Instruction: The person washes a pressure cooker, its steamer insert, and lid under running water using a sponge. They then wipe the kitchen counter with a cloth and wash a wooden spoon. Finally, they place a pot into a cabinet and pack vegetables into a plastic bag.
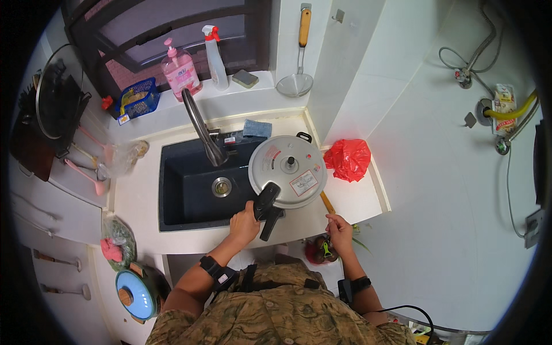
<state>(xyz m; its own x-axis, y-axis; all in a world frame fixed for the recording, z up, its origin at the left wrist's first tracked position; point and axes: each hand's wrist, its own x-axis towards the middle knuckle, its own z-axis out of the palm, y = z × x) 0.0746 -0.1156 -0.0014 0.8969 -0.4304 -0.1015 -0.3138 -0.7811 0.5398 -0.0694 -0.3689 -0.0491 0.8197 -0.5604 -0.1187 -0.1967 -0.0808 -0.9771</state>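
A silver pressure cooker (pixel 276 172) with its lid on rests partly over the right side of the dark sink (pixel 194 215) and partly on the counter. My left hand (pixel 245 223) grips the black lid handle (pixel 267 196) near its end. The black pot handle (pixel 271 224) sticks out below at an angle, out of line with the lid handle. My right hand (pixel 339 235), fingers curled, is by the counter's front edge. Just above its fingertips is the end of a yellow-brown handle (pixel 327 202), partly hidden under the cooker; whether the fingers touch it I cannot tell.
A faucet (pixel 205 133) arches over the sink, with a blue cloth (pixel 257 128) behind it. To the cooker's right sits a red plastic bag (pixel 349 159). A blue-lidded pot (pixel 137 294) stands at lower left. A soap bottle (pixel 182 73) and spray bottle (pixel 215 60) line the sill.
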